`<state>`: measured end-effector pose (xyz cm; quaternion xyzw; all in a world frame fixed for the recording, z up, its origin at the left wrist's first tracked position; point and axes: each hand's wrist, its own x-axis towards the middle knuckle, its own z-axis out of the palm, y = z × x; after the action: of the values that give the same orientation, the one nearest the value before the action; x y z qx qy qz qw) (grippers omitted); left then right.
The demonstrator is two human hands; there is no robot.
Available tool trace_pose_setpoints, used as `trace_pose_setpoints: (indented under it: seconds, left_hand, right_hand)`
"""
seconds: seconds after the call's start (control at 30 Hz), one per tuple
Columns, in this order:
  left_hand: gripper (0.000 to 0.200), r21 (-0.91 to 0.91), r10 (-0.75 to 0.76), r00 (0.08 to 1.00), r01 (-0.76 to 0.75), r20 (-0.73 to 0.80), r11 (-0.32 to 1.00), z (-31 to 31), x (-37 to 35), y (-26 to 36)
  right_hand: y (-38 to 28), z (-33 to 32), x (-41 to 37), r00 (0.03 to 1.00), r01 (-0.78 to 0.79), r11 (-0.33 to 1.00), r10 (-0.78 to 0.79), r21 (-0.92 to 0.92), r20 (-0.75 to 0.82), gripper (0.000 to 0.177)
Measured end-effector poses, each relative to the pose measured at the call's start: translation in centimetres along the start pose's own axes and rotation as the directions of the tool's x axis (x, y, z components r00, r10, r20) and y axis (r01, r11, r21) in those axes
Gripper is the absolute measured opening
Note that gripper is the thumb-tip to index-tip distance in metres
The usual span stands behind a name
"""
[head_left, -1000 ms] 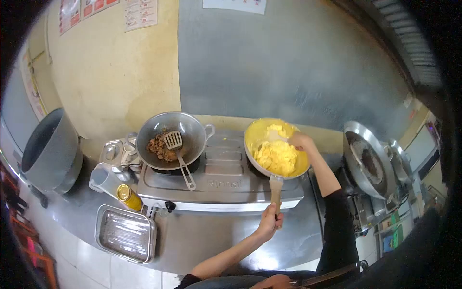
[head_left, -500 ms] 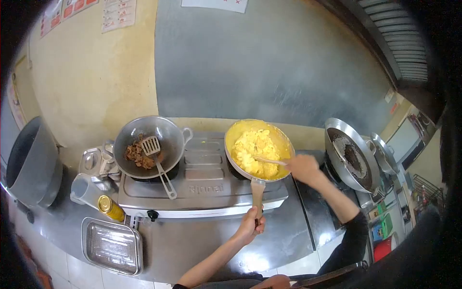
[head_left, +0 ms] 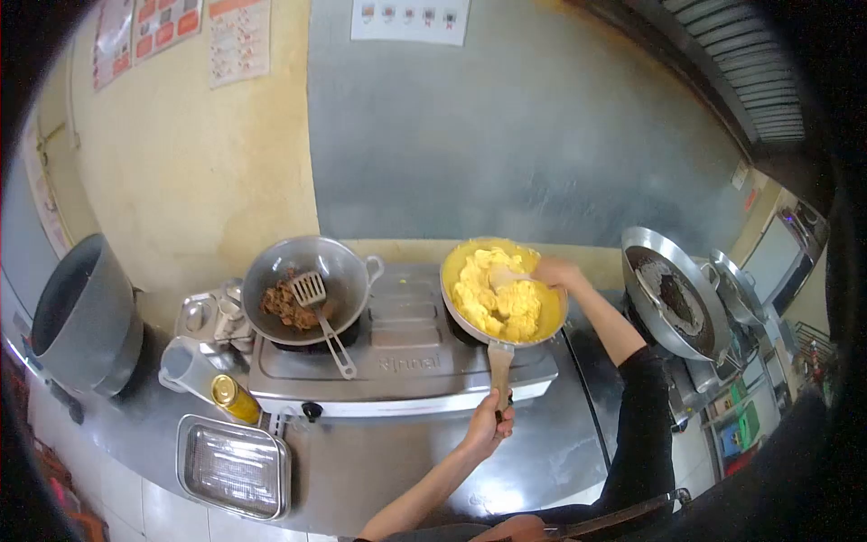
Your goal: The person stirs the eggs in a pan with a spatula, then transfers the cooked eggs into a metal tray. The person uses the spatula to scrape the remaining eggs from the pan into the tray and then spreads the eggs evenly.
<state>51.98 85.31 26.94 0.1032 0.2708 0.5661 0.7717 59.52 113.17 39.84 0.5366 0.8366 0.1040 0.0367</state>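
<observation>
A frying pan (head_left: pixel 557 312) full of yellow scrambled eggs (head_left: pixel 492 294) sits on the right burner of the stove (head_left: pixel 406 361). My left hand (head_left: pixel 489 425) is closed around the pan's handle (head_left: pixel 500 361), low on the near side. At the pan's far right rim, my right hand (head_left: pixel 557 273) is closed on a wooden spatula (head_left: pixel 508 276), its blade among the eggs. The hand hides most of the spatula's handle.
On the left burner, a wok (head_left: pixel 352 262) holds brown cooked meat and a slotted turner (head_left: pixel 325 325). Left of the stove are a large pot (head_left: pixel 90 316), a clear jug (head_left: pixel 188 366), a gold can (head_left: pixel 235 397) and a wire-lined tray (head_left: pixel 233 465). Another wok (head_left: pixel 677 294) stands right.
My right hand has moved from the pan's right side up to its far right rim, turning the spatula through the eggs. My left hand still grips the handle. The whole view has shifted slightly.
</observation>
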Motion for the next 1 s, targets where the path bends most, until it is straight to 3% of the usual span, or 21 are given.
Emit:
trace_pose_setpoints:
  seconds: [0.07,0.1,0.17,0.2,0.27,0.43,0.5,0.57,0.63,0.67,0.8,0.9,0.97,1.0]
  left_hand:
    - [0.034,-0.005,-0.020,1.000,0.020,0.009,1.000,-0.5,0.2,-0.1]
    - [0.033,-0.035,-0.031,0.999,0.031,0.028,0.999,-0.3,-0.1,0.1]
    - [0.036,-0.033,-0.067,0.997,0.068,0.034,0.997,-0.6,0.3,0.0]
    - [0.033,-0.025,-0.033,0.999,0.034,0.032,0.999,-0.6,0.3,-0.3]
    - [0.031,-0.026,0.002,0.999,-0.001,0.036,1.000,-0.1,0.0,0.2]
    - [0.031,-0.057,-0.010,0.999,0.013,0.051,0.998,-0.2,-0.2,0.0]
    - [0.032,-0.058,-0.001,0.999,0.003,0.048,0.998,0.1,-0.1,0.0]
    - [0.034,-0.054,-0.013,0.999,0.015,0.039,0.998,0.4,0.1,-0.3]
    - [0.035,-0.042,-0.019,1.000,0.020,0.024,0.999,0.5,0.1,-0.6]
    - [0.035,-0.043,-0.030,0.999,0.031,0.017,0.999,0.7,0.1,-0.8]
    - [0.036,-0.005,-0.099,0.995,0.099,0.020,0.995,0.6,0.1,-0.3]
    - [0.037,0.024,-0.151,0.988,0.152,-0.027,0.988,0.9,-0.3,0.9]
    - [0.032,0.007,-0.166,0.986,0.166,0.027,0.986,0.0,0.0,1.1]
    - [0.032,0.015,-0.159,0.987,0.159,0.036,0.987,-0.2,-0.1,1.2]
  right_hand:
    - [1.2,-3.6,0.1,0.970,0.043,0.996,-0.023,-0.076,0.241,0.026]
    - [0.5,-4.8,-0.1,0.976,0.047,0.996,-0.029,-0.075,0.215,0.026]
    - [-0.2,-3.9,-2.9,0.982,-0.164,0.986,0.160,-0.029,-0.095,0.030]
    - [0.4,-0.8,-3.1,0.983,-0.174,0.984,0.171,-0.042,-0.064,0.030]
    - [1.8,5.9,-2.0,0.992,0.122,0.989,-0.123,-0.079,-0.018,0.030]
    - [-0.3,-5.8,-11.2,0.975,0.206,0.979,-0.204,-0.006,0.083,0.026]
    - [-0.6,-10.5,-12.8,0.956,0.102,0.980,-0.049,-0.172,0.289,0.026]
    - [-0.8,-9.7,-13.1,0.950,0.083,0.973,-0.012,-0.214,0.312,0.025]
    - [-1.0,-5.5,-11.4,0.978,0.092,0.911,-0.007,-0.403,0.207,0.020]
    - [-0.5,-2.6,-9.3,0.994,-0.041,0.931,0.076,-0.364,0.083,0.017]
    - [0.5,3.0,-2.1,0.995,-0.096,0.935,0.081,-0.342,-0.059,0.017]
    - [0.9,3.3,-0.6,0.991,0.002,0.935,-0.048,-0.353,-0.122,0.018]
    - [1.4,0.3,-2.6,0.972,0.162,0.933,-0.207,-0.320,-0.111,0.017]
    - [1.4,-1.9,-4.1,0.973,0.162,0.933,-0.205,-0.320,-0.102,0.017]
